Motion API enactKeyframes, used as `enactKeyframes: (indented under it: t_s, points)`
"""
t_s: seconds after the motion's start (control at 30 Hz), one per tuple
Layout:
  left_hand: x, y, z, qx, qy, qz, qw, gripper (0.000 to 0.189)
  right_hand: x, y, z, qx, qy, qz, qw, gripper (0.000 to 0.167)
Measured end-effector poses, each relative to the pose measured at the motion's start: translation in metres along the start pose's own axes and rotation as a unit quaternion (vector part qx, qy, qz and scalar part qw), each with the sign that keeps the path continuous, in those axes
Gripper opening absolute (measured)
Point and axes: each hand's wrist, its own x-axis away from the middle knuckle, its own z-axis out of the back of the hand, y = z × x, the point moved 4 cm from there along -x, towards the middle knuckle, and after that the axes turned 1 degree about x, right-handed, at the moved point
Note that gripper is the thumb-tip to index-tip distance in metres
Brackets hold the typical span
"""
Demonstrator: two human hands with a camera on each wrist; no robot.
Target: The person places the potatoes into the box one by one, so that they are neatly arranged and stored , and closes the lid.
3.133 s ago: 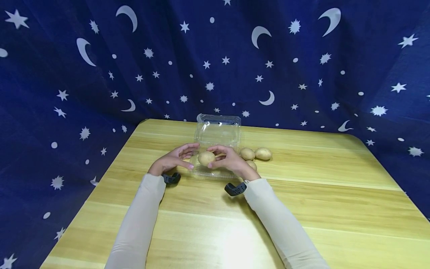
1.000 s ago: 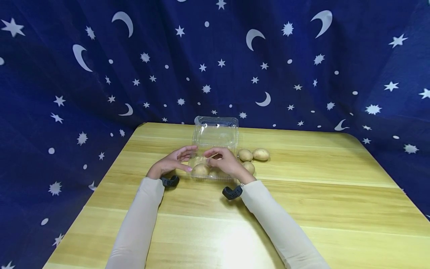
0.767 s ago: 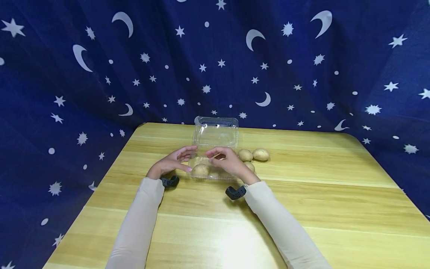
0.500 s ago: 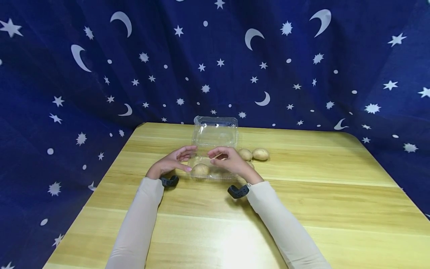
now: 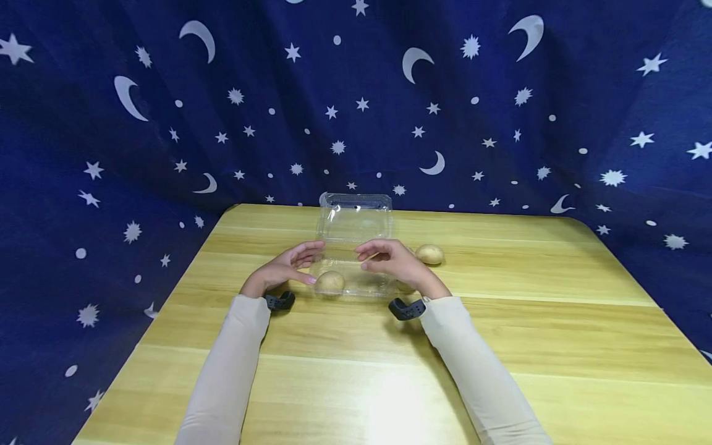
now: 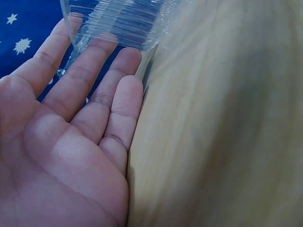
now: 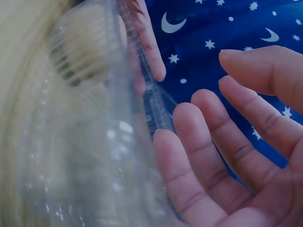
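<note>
A clear plastic clamshell container [image 5: 361,281] lies with its lid [image 5: 356,222] raised at the back. In the tray's front left corner sits a potato [image 5: 330,282], which also shows through the plastic [image 7: 87,42] in the right wrist view. My left hand [image 5: 285,267] stands at the tray's left side, fingers extended; in the left wrist view the fingertips [image 6: 128,59] touch or nearly touch the ribbed plastic. Over the tray's right side is my right hand [image 5: 395,262], fingers loosely bent and holding nothing, as the right wrist view [image 7: 232,156] confirms.
Right of the container lies another potato [image 5: 430,254]. Two more potatoes are mostly hidden behind my right hand and wrist, one low by the wrist [image 5: 405,287]. The wooden table [image 5: 528,346] ends at a dark blue curtain [image 5: 250,154] with stars and moons.
Three seconds ago my right hand held the potato above the tray. The potato now rests in the front left corner, and the right hand has drawn away rightward. My left hand has barely moved.
</note>
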Motion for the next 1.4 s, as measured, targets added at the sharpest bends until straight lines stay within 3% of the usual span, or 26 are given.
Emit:
enactKeyframes:
  t_s: [0.53,0.93,1.4]
  points:
    - [-0.006,0.004,0.0,-0.002,-0.003,-0.003,1.0,0.101,0.011,0.004,0.031,-0.019,0.017,-0.031,0.9992,0.046]
    - [-0.003,0.004,-0.003,-0.009,0.001,0.002,1.0,0.096,0.022,0.006,0.054,-0.028,0.045,-0.035,0.998,0.048]
    - [0.005,0.0,-0.007,-0.007,0.011,0.016,0.9998,0.093,0.04,0.024,0.085,-0.043,0.136,-0.023,0.9895,0.044]
